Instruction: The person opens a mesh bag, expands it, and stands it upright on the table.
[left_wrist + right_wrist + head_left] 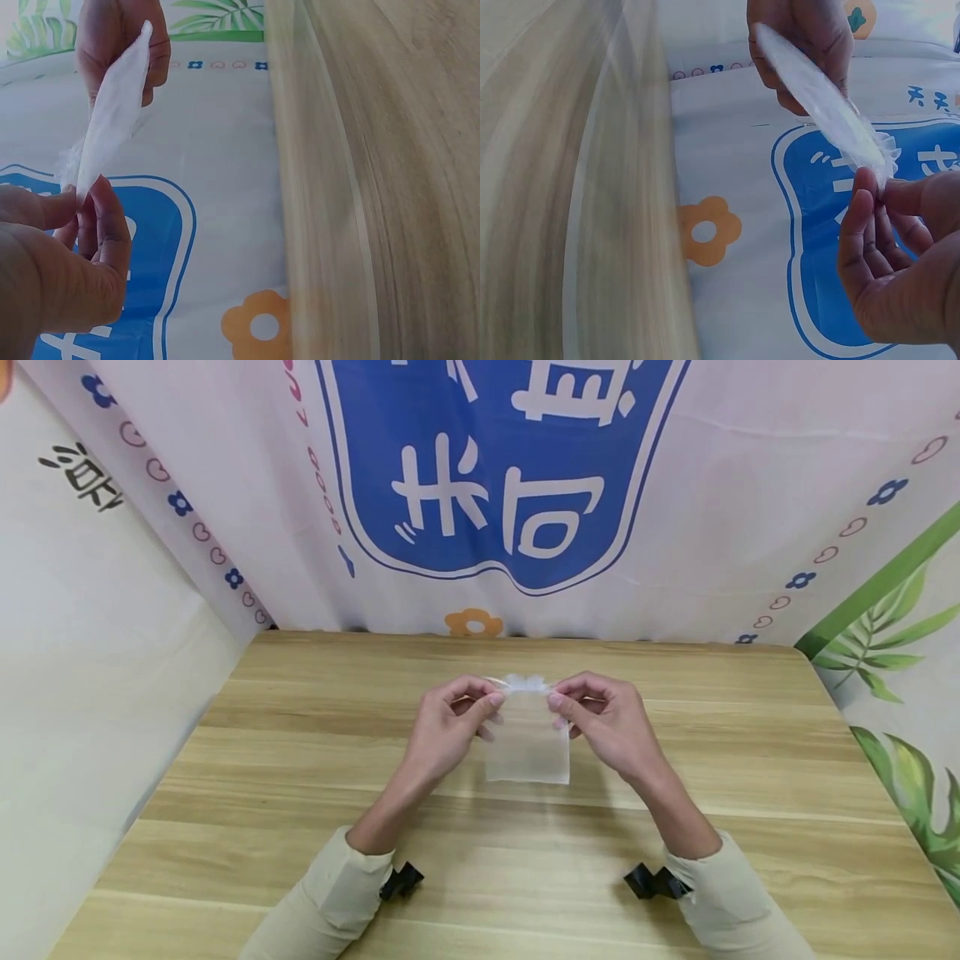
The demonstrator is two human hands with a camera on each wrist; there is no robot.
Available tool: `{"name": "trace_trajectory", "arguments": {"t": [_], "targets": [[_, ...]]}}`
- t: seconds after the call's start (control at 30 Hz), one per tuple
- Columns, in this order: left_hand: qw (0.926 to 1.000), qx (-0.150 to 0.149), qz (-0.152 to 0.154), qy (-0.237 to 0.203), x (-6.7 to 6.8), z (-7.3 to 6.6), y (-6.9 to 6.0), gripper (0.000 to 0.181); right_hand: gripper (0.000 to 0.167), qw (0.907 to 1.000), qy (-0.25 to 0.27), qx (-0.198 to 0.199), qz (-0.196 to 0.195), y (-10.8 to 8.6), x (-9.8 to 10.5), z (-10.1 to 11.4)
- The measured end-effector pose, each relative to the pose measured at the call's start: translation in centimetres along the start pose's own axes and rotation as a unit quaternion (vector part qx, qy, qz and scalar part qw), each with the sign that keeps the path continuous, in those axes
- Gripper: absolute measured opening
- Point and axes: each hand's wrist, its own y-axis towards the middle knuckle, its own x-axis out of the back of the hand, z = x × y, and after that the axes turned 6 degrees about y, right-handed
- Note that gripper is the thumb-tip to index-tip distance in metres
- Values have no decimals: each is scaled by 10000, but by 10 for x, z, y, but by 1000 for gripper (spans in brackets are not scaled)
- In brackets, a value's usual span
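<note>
Behind a wood-grain table (517,877) hangs a pale cloth (720,527) printed with a blue badge (498,431) and orange flower (457,622), green leaves (892,661) at far right.

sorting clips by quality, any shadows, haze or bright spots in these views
Head: soft shadows on the pale wood-grain tabletop; left wrist: dimmer and greyer; right wrist: pale haze over the tabletop, bright highlights on the sheer white fabric pouch.

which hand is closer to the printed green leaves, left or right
Right: the right hand pinches the sheer pouch on the side toward the green leaves. The left hand pinches the pouch's opposite side, farther from them.
</note>
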Motion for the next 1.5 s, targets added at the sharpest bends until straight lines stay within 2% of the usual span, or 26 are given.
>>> {"name": "trace_trajectory", "arguments": {"t": [0.1,0.3,0.57,0.8,1.1,1.5], "targets": [[9999,40,8,-139,1,-1,0,9,14,10000,-27,59,-32,0,2,1],[9997,-98,43,-198,1,-1,1,10,14,10000,-36,67,-4,0,4,2],[9987,-217,271,361,-3,0,-1,17,23,9987,-293,-135,402,-1,2,2],[9969,-309,333,637,-6,0,-3,19,22,9984,-410,-149,359,-3,-2,3],[9989,-341,170,289,-6,0,-1,11,16,9987,-474,157,117,-5,-1,7],[9997,-235,39,-55,-4,-4,-3,10,13,9994,-212,285,-45,-5,4,8]]}}
